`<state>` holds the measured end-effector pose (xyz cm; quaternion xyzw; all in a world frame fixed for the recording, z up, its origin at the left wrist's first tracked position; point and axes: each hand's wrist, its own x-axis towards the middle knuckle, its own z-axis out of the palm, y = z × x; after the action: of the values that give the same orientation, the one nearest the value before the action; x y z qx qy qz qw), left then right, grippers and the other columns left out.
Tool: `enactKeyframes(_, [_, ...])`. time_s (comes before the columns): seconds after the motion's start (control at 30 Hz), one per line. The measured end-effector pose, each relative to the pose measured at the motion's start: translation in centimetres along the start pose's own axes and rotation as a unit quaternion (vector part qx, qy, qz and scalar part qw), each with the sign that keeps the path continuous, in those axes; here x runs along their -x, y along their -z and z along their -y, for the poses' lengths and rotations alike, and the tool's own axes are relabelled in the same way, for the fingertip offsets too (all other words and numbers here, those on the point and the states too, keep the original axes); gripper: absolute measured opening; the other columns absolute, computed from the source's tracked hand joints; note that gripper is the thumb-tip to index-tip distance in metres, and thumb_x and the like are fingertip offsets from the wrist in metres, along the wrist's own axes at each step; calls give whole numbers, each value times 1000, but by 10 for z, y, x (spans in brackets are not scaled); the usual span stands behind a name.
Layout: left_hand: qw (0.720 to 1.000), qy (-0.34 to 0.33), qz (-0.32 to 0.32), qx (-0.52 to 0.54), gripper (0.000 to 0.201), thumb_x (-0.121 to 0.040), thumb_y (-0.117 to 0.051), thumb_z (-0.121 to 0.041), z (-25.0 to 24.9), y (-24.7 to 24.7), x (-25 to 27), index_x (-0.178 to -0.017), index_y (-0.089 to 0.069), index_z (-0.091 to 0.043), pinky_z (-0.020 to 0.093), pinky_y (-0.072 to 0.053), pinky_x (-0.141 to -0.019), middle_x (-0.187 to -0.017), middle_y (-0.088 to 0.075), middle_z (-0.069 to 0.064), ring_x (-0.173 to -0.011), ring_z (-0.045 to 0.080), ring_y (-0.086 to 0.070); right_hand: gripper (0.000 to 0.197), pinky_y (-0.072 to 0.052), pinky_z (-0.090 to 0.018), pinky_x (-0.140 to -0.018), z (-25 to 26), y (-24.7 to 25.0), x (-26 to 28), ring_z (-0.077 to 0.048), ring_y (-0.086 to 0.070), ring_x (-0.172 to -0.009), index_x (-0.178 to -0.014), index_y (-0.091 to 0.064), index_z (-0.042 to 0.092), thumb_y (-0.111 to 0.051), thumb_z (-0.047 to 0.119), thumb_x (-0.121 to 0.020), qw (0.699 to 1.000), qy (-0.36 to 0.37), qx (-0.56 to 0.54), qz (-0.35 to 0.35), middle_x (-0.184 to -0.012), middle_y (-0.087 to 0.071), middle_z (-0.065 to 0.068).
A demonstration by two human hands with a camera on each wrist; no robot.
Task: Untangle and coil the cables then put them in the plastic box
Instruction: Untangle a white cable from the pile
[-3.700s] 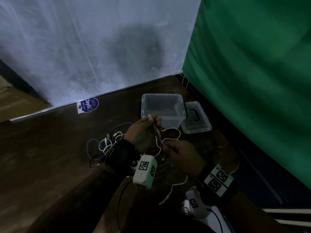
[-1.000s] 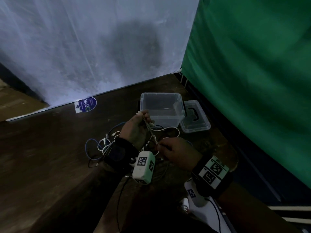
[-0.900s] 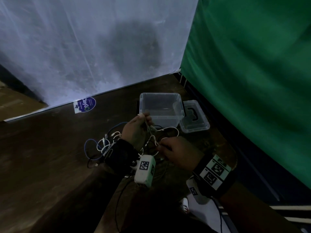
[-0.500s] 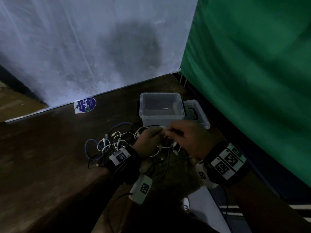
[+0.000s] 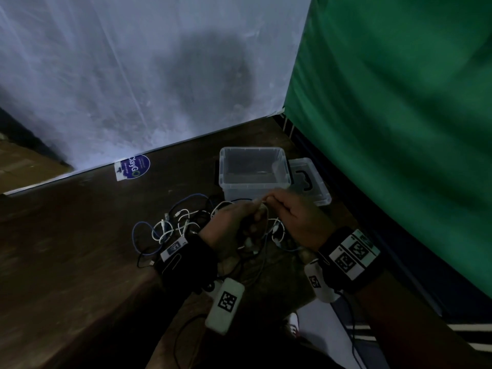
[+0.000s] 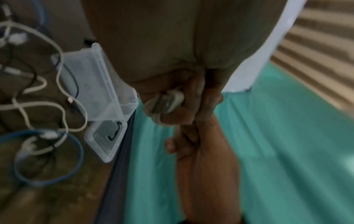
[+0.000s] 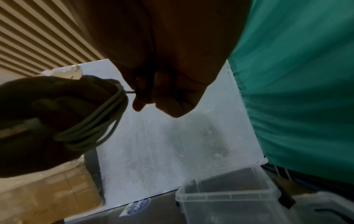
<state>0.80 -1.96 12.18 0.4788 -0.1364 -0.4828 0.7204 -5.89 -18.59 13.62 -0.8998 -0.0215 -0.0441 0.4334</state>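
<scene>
We hold a white cable [image 7: 91, 130] wound in several loops around our left hand [image 5: 229, 227], whose fingers [image 7: 57, 103] are curled through the coil so it keeps its shape. Our right hand [image 5: 298, 222] pinches the free end [image 7: 130, 92] of this cable just beside the coil, probably to finish the last turn. Both hands are above the tabletop [image 5: 80, 249], near its far right corner, close in front of the open box [image 5: 254, 182], so the drop will be short. The box looks empty, and its lid [image 5: 308, 182] lies just beside it, toward the right edge. The other cables [image 5: 170, 227], white, blue and black, are tangled on the tabletop to the left of our hands.
</scene>
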Motion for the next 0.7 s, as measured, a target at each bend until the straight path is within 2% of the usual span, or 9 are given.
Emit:
enactKeyframes(0.07, [999,5,1,43,39,-96,-41,-33,-5,-2,0,-64,-41,-11,24,-30,-45,-55,-31,3,-47,16,-27,26,-54,-44,-85,5,-2,1,-19,-65,-90,-104,-64,14,-44,31,-99,995,-47,-81,24,-95,-68,-4])
enactKeyframes(0.13, [997,12,-7,80,38,-95,-42,-33,-9,-4,1,-63,-39,-11,23,-33,-43,-51,-30,2,-44,14,-29,19,-52,-40,-84,11,1,3,-20,-65,-91,-103,-64,14,-52,26,-93,988,-73,-124,52,-96,-68,-5])
enactKeyframes(0.27, [995,12,8,95,37,-94,-44,-33,-8,-1,3,-64,-45,-11,22,-36,-44,-51,-36,3,-42,13,-33,15,-56,-34,-84,15,12,0,-13,-68,-92,-108,-65,13,-62,18,-94,988,-73,-97,96,-99,-71,-2])
enactKeyframes(0.4, [999,17,12,50,34,-89,-53,-32,-6,8,3,-68,-56,-6,24,-42,-46,-58,-55,11,-43,16,-46,12,-57,-32,-78,13,16,-2,-16,-70,-85,-101,-67,11,-64,20,-93,990,-62,-67,104,-91,-72,-4])
enactKeyframes(0.47, [999,15,-4,38,33,-86,-59,-33,-4,7,2,-69,-60,-5,25,-45,-48,-62,-59,13,-46,19,-51,10,-57,-32,-73,12,15,-1,-17,-69,-80,-97,-68,12,-63,20,-93,992,-60,-61,97,-86,-72,-4])
enactKeyframes(0.53, [999,-9,-42,17,31,-85,-63,-34,-2,7,-1,-71,-63,-6,25,-43,-47,-64,-60,14,-46,19,-50,8,-49,-21,-61,10,13,1,-5,-62,-65,-87,-65,17,-63,19,-93,995,-53,-47,72,-74,-67,7])
enactKeyframes(0.6, [995,-50,-87,-14,23,-83,-67,-34,-1,10,-4,-79,-65,-11,28,-41,-50,-71,-60,14,-51,21,-50,18,-39,-13,-53,10,10,3,1,-53,-54,-78,-60,24,-61,20,-95,998,-37,-35,36,-63,-60,16])
enactKeyframes(0.63, [993,-68,-99,-14,19,-83,-67,-31,-1,11,-5,-83,-63,-13,30,-42,-53,-76,-60,13,-58,22,-53,19,-38,-12,-51,10,9,4,1,-51,-52,-77,-59,24,-61,20,-95,999,-30,-37,18,-60,-58,18])
enactKeyframes(0.7, [992,-83,-94,-5,15,-86,-65,-26,1,10,-5,-91,-60,-13,32,-44,-58,-80,-61,10,-66,23,-54,17,-37,-13,-49,9,6,4,-1,-49,-50,-79,-61,15,-61,20,-95,998,-23,-48,-25,-57,-55,15])
